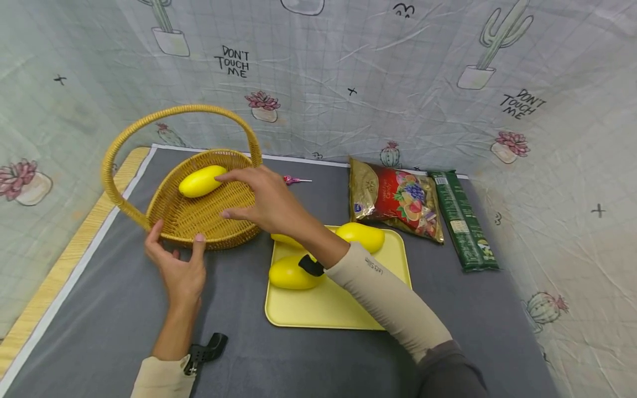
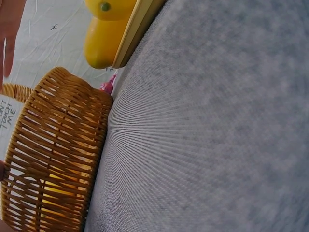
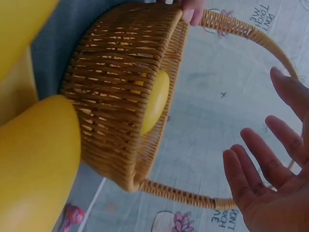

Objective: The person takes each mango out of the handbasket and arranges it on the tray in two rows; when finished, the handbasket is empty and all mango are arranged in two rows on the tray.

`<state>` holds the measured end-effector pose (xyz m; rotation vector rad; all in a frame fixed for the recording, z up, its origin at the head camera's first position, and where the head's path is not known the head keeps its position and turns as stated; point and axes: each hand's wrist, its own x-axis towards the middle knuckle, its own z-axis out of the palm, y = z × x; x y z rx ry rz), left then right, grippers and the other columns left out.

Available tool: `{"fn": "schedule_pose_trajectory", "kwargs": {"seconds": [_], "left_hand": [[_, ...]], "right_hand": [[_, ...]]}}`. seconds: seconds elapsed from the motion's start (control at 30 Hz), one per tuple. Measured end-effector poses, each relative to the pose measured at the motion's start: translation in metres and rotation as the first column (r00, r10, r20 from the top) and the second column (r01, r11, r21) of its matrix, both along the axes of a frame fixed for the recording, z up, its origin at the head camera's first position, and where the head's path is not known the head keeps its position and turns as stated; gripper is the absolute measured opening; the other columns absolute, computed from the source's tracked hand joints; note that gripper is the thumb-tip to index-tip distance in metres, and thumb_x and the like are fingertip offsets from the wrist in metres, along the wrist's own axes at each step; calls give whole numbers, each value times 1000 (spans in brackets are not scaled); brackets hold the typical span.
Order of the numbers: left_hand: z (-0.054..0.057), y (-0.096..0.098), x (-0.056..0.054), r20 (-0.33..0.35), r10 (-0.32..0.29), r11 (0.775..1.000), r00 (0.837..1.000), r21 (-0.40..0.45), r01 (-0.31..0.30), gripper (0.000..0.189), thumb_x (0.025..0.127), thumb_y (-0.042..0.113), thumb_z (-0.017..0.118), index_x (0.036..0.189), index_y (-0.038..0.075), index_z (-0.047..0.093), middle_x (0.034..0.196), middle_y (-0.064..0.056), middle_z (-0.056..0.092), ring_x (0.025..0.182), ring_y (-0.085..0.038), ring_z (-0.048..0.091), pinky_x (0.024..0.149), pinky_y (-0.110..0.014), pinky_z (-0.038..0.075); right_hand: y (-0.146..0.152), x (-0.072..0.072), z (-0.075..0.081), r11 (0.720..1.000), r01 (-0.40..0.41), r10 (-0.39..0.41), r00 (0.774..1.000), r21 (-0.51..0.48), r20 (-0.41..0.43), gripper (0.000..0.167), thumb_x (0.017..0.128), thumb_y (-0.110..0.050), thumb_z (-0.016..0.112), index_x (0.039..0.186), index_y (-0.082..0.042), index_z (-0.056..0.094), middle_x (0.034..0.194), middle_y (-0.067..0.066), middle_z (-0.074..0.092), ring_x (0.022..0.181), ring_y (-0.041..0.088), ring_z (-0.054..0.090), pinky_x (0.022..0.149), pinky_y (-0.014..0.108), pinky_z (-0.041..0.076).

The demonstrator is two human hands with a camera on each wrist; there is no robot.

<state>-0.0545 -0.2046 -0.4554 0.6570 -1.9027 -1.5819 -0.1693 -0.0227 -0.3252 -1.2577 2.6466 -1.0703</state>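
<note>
A woven wicker basket with a tall arched handle stands at the left of the table. Inside it lies one yellow mango-like fruit, also visible over the rim in the right wrist view. My left hand grips the basket's near rim by the handle's base, thumb and fingers on the edge. Above the basket hovers my right hand, fingers spread and holding nothing; its palm faces the basket. Several similar yellow fruits lie on a pale yellow tray, partly hidden by my right forearm.
Behind the tray is a gold and red candy bag. To its right lies a long green packet. A pink-wrapped lollipop rests just right of the basket. A patterned cloth hangs behind the grey-covered table.
</note>
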Motion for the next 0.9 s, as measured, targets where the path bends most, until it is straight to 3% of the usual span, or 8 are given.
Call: {"fn": "schedule_pose_trajectory", "kwargs": {"seconds": [0.43,0.6,0.73,0.9], "left_hand": [[2,-1,1,-13,-11,1000,1000,16,11,77,98,24,73,161,31,29,169,5,18,160,-11,14,130,-54,17],[1,-3,1,-6,-11,1000,1000,9,11,77,99,23,73,161,32,28,169,5,17,160,-11,15,130,-54,17],[1,-3,2,-6,-21,1000,1000,7,21,77,99,22,72,161,32,28,169,5,16,160,-11,14,131,-54,16],[2,-1,2,-11,-23,1000,1000,9,23,77,99,21,72,162,31,28,169,4,16,160,-12,14,130,-55,16]], "right_hand": [[-52,-42,-12,998,13,-13,1000,58,-6,63,91,-40,84,148,-23,63,149,-9,65,140,11,56,121,26,35],[-68,-55,-20,998,8,-12,998,67,65,60,91,-37,84,147,-24,64,147,-9,66,136,11,58,112,22,41],[-77,-64,-29,996,17,-29,991,89,132,61,90,-36,85,147,-26,64,149,-11,64,141,10,55,116,21,39],[-85,-75,-40,988,9,-30,990,155,137,64,91,-38,84,149,-26,61,154,-10,59,147,10,49,121,23,36]]}}
